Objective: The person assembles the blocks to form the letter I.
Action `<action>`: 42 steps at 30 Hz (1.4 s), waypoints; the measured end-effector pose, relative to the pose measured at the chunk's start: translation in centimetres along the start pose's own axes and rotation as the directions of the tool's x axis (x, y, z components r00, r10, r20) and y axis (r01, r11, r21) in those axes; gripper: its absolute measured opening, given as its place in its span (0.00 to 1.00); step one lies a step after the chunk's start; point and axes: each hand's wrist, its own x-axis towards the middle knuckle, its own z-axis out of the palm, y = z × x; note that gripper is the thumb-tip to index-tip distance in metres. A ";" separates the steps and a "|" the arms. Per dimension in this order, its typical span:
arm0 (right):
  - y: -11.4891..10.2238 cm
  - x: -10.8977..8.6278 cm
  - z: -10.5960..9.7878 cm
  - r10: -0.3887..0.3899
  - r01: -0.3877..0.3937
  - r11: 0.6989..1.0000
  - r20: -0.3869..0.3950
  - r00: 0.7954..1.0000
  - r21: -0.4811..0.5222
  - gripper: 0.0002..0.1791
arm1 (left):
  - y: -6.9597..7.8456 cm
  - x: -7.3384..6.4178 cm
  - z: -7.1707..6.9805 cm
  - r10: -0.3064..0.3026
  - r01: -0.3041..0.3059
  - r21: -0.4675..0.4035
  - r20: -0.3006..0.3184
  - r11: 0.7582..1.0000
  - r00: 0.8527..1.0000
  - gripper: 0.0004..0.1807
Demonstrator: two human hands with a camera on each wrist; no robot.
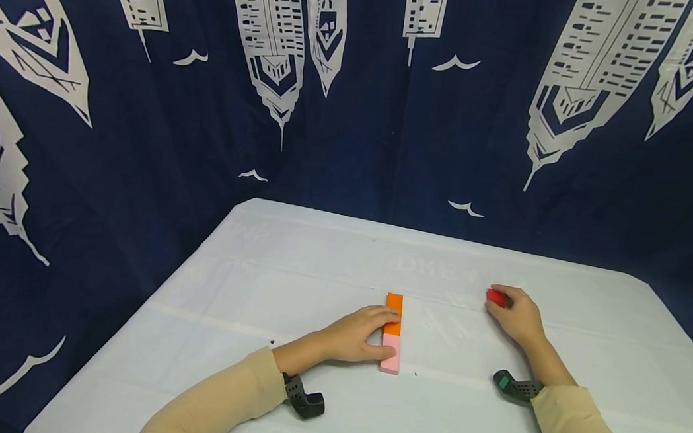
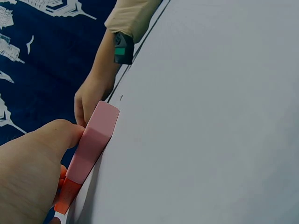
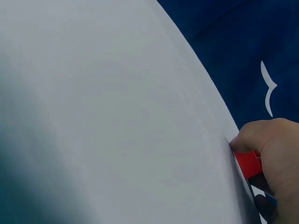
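My left hand (image 1: 357, 335) rests on two blocks laid end to end in a straight row on the white table. Its fingers reach over the orange block (image 1: 394, 303), farther from me, and its thumb lies on the pink block (image 1: 390, 365), nearer. In the left wrist view, the thumb touches one side of the pink block (image 2: 96, 140); the other fingers are mostly hidden. Farther right, my right hand (image 1: 520, 316) pinches a small red block (image 1: 495, 296) between thumb and fingers. The right wrist view shows this red block (image 3: 247, 164) low at the table surface, partly covered by the hand.
A white cloth covers the table (image 1: 321, 241). Behind it hangs a dark blue curtain (image 1: 362, 151) printed with white buildings and birds. A small dark speck (image 1: 272, 342) lies left of the left forearm. Dark bands (image 1: 305, 399) sit on both wrists.
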 end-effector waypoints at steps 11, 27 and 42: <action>-0.6 0.1 -0.3 0.031 -0.031 0.999 0.012 0.999 0.014 0.24 | -0.2 0.0 0.1 0.013 -0.013 -0.001 -0.007 1.000 1.000 0.33; -3.3 1.4 0.6 -0.021 0.009 0.993 0.107 0.994 0.117 0.24 | -0.2 0.0 0.1 0.008 -0.007 0.004 -0.012 1.000 1.000 0.32; -7.4 3.2 3.6 -0.061 0.023 0.980 0.186 0.981 0.200 0.23 | -0.2 0.0 0.2 -0.002 0.002 0.002 -0.014 1.000 1.000 0.32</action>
